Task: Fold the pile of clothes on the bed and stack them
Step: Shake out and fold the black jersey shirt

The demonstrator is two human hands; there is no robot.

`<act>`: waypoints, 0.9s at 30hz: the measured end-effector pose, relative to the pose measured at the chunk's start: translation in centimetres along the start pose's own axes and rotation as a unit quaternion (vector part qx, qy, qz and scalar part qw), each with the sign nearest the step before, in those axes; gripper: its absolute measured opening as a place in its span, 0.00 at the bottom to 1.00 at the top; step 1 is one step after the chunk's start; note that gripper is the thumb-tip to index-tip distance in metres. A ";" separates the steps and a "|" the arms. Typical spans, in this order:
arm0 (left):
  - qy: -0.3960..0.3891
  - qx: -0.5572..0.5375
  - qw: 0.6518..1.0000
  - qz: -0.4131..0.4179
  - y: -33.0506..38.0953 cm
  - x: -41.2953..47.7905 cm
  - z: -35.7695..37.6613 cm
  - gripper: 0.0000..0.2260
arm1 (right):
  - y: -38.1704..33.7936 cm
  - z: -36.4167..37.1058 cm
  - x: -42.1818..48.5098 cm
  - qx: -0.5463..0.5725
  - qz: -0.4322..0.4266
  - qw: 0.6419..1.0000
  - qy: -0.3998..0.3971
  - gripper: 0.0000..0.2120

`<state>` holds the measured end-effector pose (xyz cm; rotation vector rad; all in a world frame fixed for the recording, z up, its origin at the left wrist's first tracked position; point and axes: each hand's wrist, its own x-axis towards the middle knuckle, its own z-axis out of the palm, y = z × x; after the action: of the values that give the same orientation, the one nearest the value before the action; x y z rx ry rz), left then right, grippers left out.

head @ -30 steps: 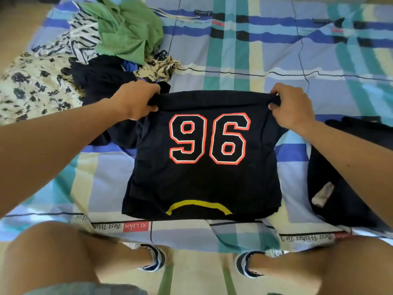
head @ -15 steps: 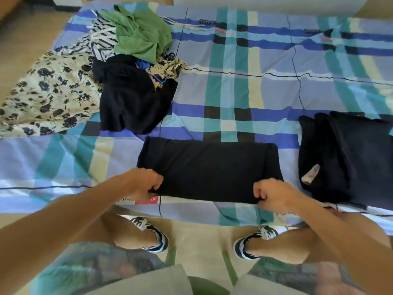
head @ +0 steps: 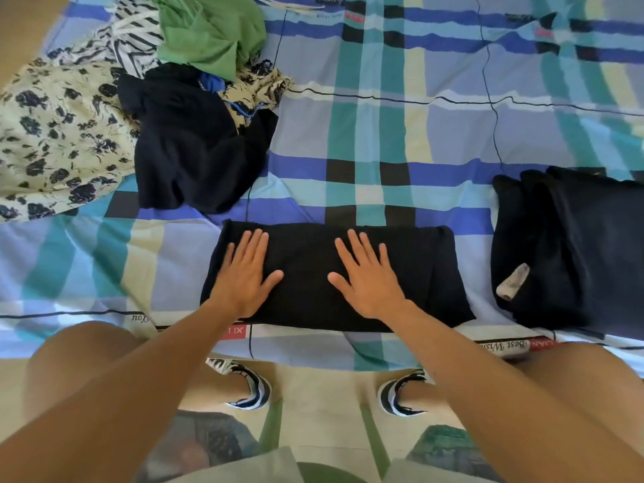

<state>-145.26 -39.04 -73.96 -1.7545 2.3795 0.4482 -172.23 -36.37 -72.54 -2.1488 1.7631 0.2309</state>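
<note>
A black T-shirt, folded into a flat rectangle, lies near the bed's front edge. My left hand rests flat on its left part, fingers spread. My right hand lies flat on its middle, fingers spread too. Neither hand grips the cloth. To the right sits a stack of folded dark clothes with a pale tag showing. At the back left is the unfolded pile: a black garment, a green one, a floral cloth and a striped one.
The bed has a plaid sheet in blue, teal and yellow, bare across the middle and back right. Its front edge runs just before my knees. My feet in striped shoes stand on the floor below.
The shirt with the 96 print was folded toward me into a plain black rectangle. My hands let go of its front edge and now lie flat on top of it.
</note>
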 end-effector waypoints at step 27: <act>-0.083 -0.066 0.992 0.073 13.5 -2.2 2.2 0.31 | 9.1 -0.4 -8.0 0.619 0.419 0.662 0.050 0.33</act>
<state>-157.52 -32.63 -73.41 -1.5294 2.4171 0.7552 -182.85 -30.67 -70.90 -0.3285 1.8908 -0.7087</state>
